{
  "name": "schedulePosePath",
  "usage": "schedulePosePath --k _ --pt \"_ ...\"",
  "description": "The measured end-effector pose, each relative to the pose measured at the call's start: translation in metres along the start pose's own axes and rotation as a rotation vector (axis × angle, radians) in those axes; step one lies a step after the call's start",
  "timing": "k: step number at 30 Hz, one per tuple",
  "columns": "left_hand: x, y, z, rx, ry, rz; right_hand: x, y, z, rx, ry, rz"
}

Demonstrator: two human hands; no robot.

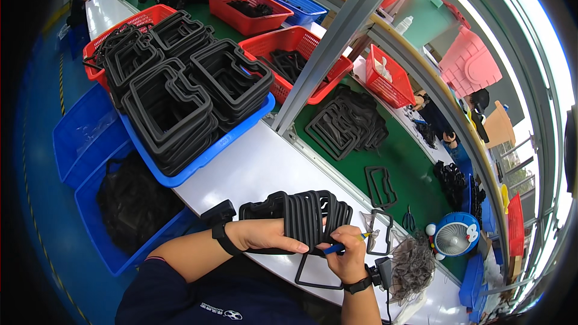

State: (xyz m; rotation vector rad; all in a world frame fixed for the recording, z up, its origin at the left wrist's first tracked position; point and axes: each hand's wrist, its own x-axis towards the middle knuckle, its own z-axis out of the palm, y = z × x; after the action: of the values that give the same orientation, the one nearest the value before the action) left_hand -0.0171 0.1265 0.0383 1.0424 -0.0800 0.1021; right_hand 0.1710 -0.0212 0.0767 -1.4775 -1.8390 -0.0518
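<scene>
My left hand (265, 236) is closed around the near side of a bundle of black frame-shaped rubber gaskets (306, 213), standing on edge side by side above the white tabletop (223, 165). My right hand (350, 259), at the bundle's right end, grips a slim blue pen-like tool (335, 248) with a yellow end; its exact kind is unclear. One single gasket (319, 287) hangs or lies below the bundle, between my hands. Right of my right hand are another loose gasket (390, 229) and a tangled heap of thin grey trimmings (414, 268).
Tall gasket stacks fill a blue tray (229, 138) at the left. Lower left sits a blue bin (99, 229) with black material. A metal post (325, 48) rises mid-table. Scissors (409, 219) and a blue fan (456, 235) stand right. Co-workers' hands (450, 138) show beyond.
</scene>
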Motion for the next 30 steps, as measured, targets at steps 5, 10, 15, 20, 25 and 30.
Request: schedulePosePath --k 5,10,15,20,25,30 --pt "-0.002 0.005 0.000 -0.064 -0.038 0.006 0.001 -0.003 0.002 0.009 0.059 -0.013" --pt "-0.012 -0.002 -0.011 -0.059 -0.035 -0.008 0.007 -0.009 0.007 0.078 0.095 -0.046" --pt "-0.031 0.008 -0.026 0.274 -0.285 -0.105 0.011 -0.012 0.016 0.173 0.060 -0.103" --pt "-0.036 0.022 -0.012 0.467 -0.232 -0.076 0.014 -0.024 0.030 0.522 0.140 0.065" --pt "-0.030 0.013 -0.019 0.495 -0.171 -0.125 0.025 -0.039 0.039 0.867 0.196 0.214" --pt "-0.030 0.004 -0.025 0.273 -0.118 0.031 0.036 -0.038 0.040 0.994 0.230 0.218"
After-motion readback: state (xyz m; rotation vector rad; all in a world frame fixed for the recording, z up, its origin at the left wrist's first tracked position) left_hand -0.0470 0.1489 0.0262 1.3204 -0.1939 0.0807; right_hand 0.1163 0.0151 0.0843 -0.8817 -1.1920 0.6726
